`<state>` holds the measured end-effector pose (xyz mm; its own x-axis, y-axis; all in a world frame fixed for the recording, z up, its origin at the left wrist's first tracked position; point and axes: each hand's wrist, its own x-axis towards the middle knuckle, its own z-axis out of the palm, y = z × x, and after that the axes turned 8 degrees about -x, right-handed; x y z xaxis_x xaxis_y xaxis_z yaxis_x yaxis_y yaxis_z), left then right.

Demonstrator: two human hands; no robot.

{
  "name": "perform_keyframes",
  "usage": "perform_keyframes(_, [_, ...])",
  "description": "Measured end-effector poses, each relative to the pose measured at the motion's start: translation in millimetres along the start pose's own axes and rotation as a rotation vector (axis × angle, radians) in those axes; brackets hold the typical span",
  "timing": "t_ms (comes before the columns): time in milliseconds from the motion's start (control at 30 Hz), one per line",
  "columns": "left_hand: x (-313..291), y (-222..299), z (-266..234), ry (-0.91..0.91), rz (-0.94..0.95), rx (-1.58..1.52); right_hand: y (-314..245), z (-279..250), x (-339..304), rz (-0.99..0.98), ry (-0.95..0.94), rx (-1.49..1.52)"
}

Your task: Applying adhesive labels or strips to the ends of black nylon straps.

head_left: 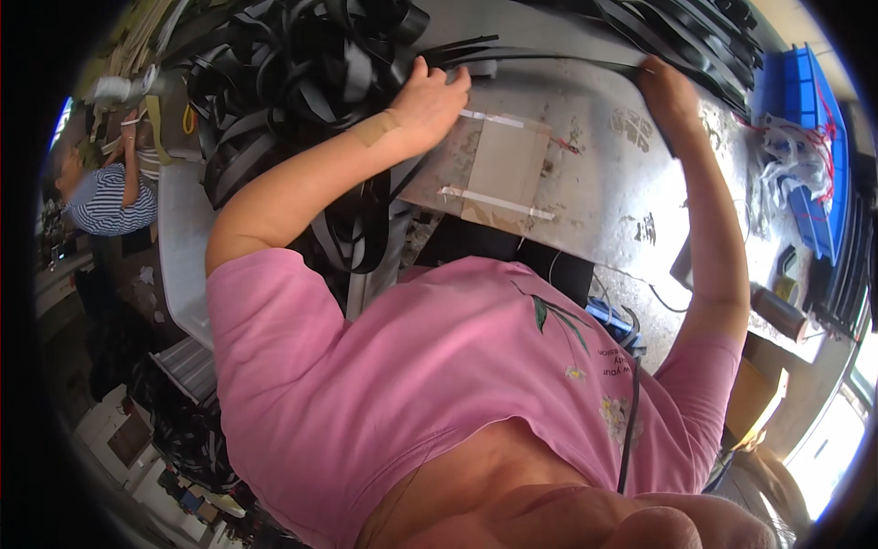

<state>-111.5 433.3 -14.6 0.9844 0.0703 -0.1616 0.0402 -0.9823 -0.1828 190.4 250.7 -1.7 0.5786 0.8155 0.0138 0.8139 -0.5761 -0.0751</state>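
Observation:
A long black strap (pixel 567 58) stretches across the far part of the metal worktable, bowed slightly between my two hands. My right hand (pixel 669 96) is closed on it at the right, and a short dark end shows below the wrist. At the left, my left hand (pixel 430 108) reaches over the table beside the strap, fingers spread apart; whether its fingertips touch the strap is hard to see. A big tangled heap of black straps (pixel 302 73) lies against my left forearm. Just past the left fingertips is a small grey piece (pixel 483 69), partly hidden.
A cardboard piece (pixel 508 165) is taped to the worktable (pixel 594 197). More black straps (pixel 681 41) lie in a bundle at the far right. A blue crate (pixel 809 137) with clear plastic bags stands on the right. At far left, another person in a striped shirt (pixel 112 201) is at work.

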Motion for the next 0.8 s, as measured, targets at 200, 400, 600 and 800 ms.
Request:
perform_keyframes(200, [-31.1, -20.5, 2.6, 0.240, 0.221, -0.004, 151.2, -25.0, -77.3, 0.358, 0.050, -0.206])
perform_keyframes(400, [-38.9, -33.0, 3.0, 0.008, 0.154, 0.031, 346.9, -45.7, -156.5, 0.914, 0.086, -0.470])
perform_keyframes(600, [-27.6, -14.3, -3.7, -0.073, 0.168, 0.101, 240.7, -33.9, -165.2, 0.222, -0.160, -0.340])
perform_keyframes(800, [-26.4, 11.7, -21.0, 0.101, 0.130, 0.122, -17.8, -1.7, -161.8, -0.103, -0.562, 0.607])
